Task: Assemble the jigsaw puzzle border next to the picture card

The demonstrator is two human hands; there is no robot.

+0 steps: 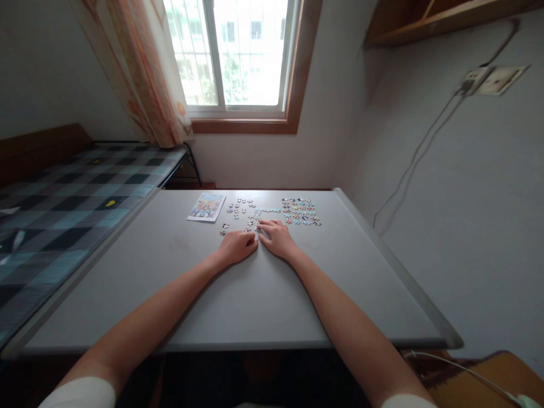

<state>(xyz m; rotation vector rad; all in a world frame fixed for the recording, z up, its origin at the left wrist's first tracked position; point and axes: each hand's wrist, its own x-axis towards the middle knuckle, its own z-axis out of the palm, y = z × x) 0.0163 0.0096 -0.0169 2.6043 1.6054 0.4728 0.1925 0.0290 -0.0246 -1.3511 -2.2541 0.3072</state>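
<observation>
On the pale table, my left hand [237, 247] rests with its fingers curled in, beside the near end of a partly joined strip of jigsaw puzzle [268, 210]. Whether a piece is inside those fingers is hidden. My right hand [276, 238] lies palm down with fingers stretched out, its fingertips at the puzzle's left edge pieces. Loose puzzle pieces [242, 208] are scattered left of the strip, and a denser group of pieces [301, 211] lies to its right. A few more pieces [224, 229] sit just beyond my left hand.
A printed picture sheet [207, 207] lies at the table's far left. The grey-white table [255, 306] has raised side edges. A bed with a checked cover [85, 198] adjoins on the left. A cable [403, 173] hangs along the right wall, below a wooden shelf.
</observation>
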